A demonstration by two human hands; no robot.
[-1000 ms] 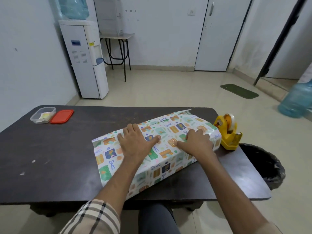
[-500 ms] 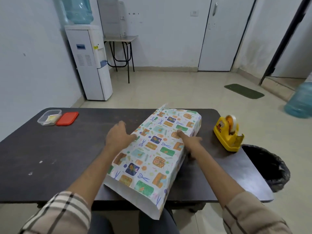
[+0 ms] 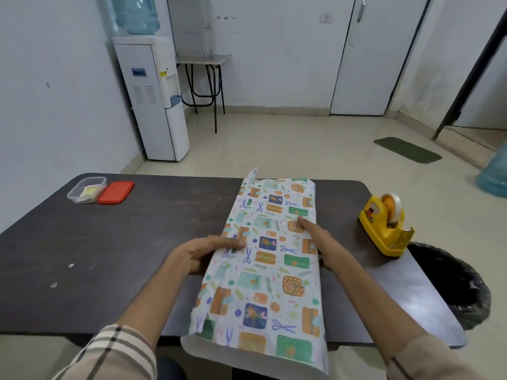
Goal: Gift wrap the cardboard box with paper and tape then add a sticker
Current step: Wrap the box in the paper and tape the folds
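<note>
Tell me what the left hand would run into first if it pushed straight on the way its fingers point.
The wrapped box. The left hand points right, and its thumb lies on the paper at the box's left edge, so nothing stands between them.

1. wrapped box [image 3: 271,259] turned: 1 s ago it lay slantwise across mid-frame; now its long axis runs from upper centre to the bottom edge, w/ the near end overhanging the table [image 3: 109,242] front.
2. L hand [image 3: 197,253] left the top; now grips the box's left edge, thumb on top.
3. R hand [image 3: 326,248] also off the top; now holds the right side, index finger on the paper.
4. Box was just beside the tape dispenser [image 3: 384,226]; now apart.
</note>
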